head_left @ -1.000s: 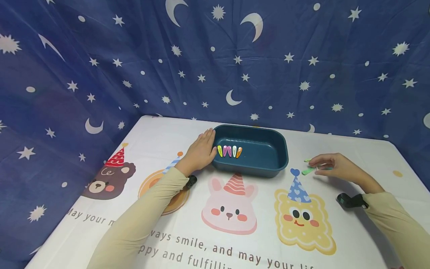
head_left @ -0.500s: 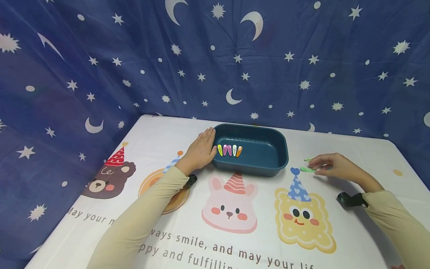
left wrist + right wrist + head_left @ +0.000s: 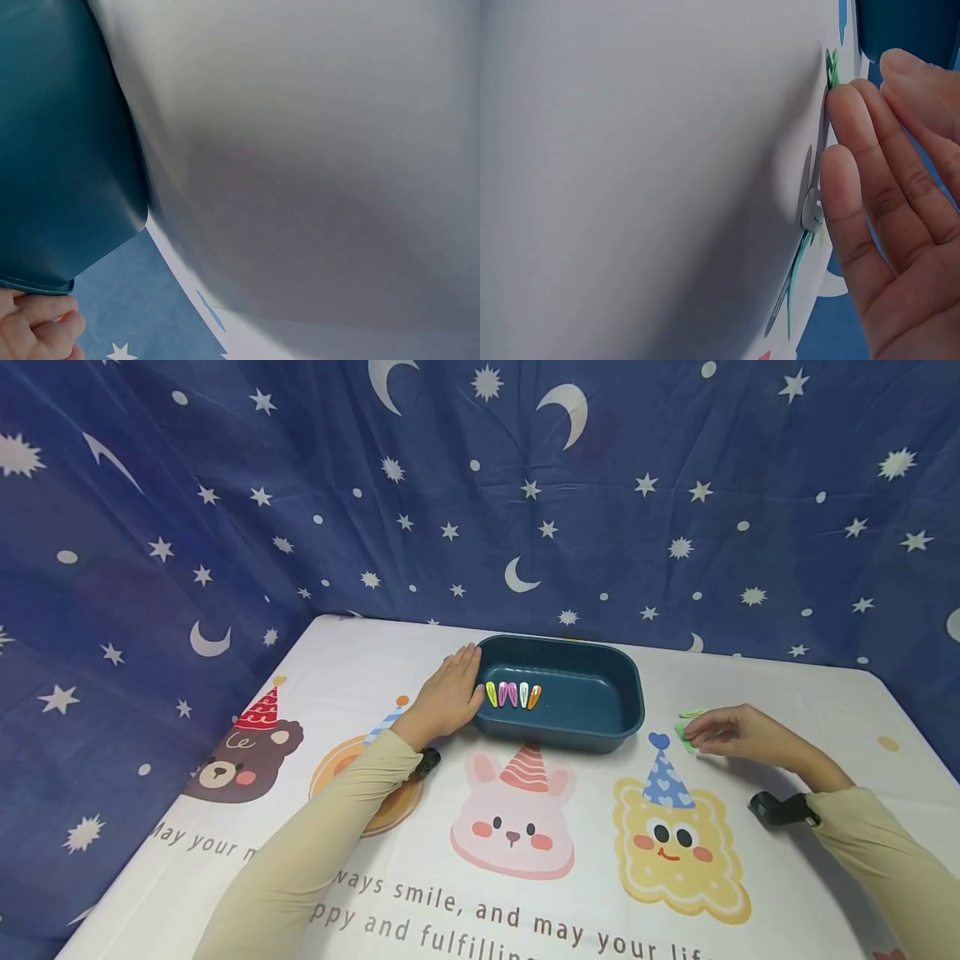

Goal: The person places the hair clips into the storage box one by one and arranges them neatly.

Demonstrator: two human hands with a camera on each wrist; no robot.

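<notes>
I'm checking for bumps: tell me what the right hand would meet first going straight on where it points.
The right hand would likely meet the green hair clip at its fingertips, perhaps already touching it, then the dark teal container.

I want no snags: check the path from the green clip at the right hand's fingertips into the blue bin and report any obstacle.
Only the right wall of the blue bin stands in the way, between the green clip at the right hand and the inside; nothing else is visible between them.

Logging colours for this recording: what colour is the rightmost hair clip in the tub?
The clip is orange, seen best in the head view.
</notes>
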